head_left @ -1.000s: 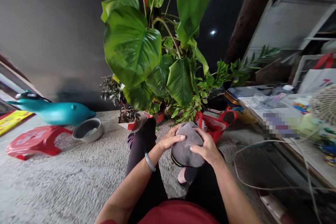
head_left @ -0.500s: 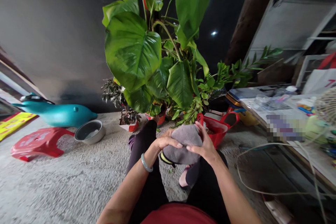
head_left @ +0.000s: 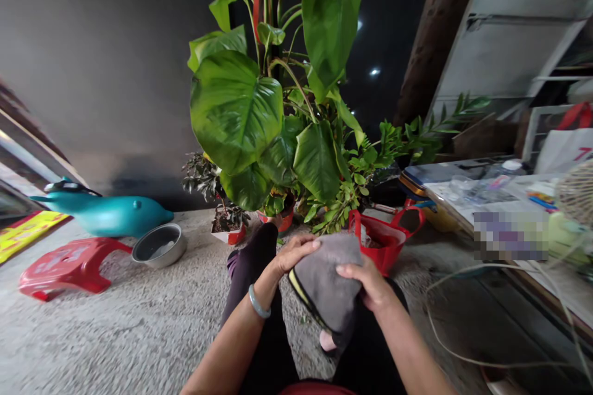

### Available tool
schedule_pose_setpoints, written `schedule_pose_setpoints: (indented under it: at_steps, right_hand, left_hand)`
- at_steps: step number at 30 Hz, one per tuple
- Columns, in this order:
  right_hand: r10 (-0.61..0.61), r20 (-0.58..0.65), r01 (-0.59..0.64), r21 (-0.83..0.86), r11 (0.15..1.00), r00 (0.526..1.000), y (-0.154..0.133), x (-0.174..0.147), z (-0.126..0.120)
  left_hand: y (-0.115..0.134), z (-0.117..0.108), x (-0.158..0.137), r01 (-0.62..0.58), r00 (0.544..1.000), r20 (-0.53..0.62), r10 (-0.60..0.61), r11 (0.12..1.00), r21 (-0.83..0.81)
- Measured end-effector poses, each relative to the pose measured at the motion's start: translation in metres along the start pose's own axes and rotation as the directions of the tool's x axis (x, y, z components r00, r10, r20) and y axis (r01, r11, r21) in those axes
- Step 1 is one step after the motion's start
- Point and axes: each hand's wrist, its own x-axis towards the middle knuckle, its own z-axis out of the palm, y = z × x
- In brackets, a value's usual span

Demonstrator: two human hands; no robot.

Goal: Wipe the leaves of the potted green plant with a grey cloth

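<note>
Between my hands, above my knees, is a folded grey cloth with a black and yellow edge. My left hand, with a pale bangle on its wrist, grips the cloth's upper left side. On the right side, my right hand pinches it, thumb on top and the other fingers hidden beneath. Just beyond the cloth stands a tall potted plant with broad green leaves. A red bag sits on the floor past my right hand.
To the left are a red plastic stool, a grey metal bowl and a turquoise animal-shaped toy. A small potted plant stands near my left foot. At right, a cluttered table has a pale cable hanging beside it.
The cloth has been turned and opened out somewhat, its yellow-black edge now slanting down to the right. My right hand has moved slightly down and right. The view has tilted up a little.
</note>
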Motion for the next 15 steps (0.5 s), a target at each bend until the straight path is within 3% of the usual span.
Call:
schedule_pose_setpoints:
  at_steps: [2, 3, 5, 7, 8, 10, 12, 15]
  right_hand:
    - [-0.175, -0.119, 0.181, 0.041, 0.983, 0.977, -0.045, 0.005, 0.007]
    - [-0.29, -0.176, 0.306, 0.076, 0.949, 0.941, -0.072, 0.01, 0.012]
    - [-0.498, -0.277, 0.546, 0.133, 0.827, 0.822, -0.126, 0.026, 0.026]
    - [-0.588, -0.332, 0.655, 0.14, 0.743, 0.738, -0.163, 0.047, 0.042]
    - [-0.573, -0.345, 0.643, 0.132, 0.754, 0.743, -0.17, 0.058, 0.049]
    - [-0.466, -0.347, 0.528, 0.109, 0.842, 0.814, -0.158, 0.075, 0.059]
    - [-0.347, -0.322, 0.392, 0.086, 0.916, 0.881, -0.115, 0.081, 0.056]
    - [-0.312, -0.244, 0.32, -0.006, 0.947, 0.918, -0.043, 0.065, 0.024]
  left_hand:
    - [0.003, -0.004, 0.012, -0.073, 0.979, -0.2, 0.048, 0.99, -0.121]
    - [0.006, -0.007, 0.02, -0.101, 0.954, -0.296, 0.046, 0.98, -0.173]
    - [0.017, -0.013, 0.038, -0.146, 0.892, -0.452, 0.027, 0.962, -0.23]
    - [0.031, -0.018, 0.059, -0.181, 0.841, -0.541, 0.013, 0.949, -0.259]
    - [0.037, -0.02, 0.068, -0.195, 0.831, -0.557, 0.009, 0.942, -0.275]
    - [0.046, -0.023, 0.084, -0.214, 0.837, -0.547, 0.013, 0.928, -0.305]
    - [0.048, -0.024, 0.096, -0.236, 0.853, -0.52, 0.033, 0.915, -0.329]
    - [0.042, -0.022, 0.104, -0.253, 0.887, -0.459, 0.058, 0.891, -0.377]
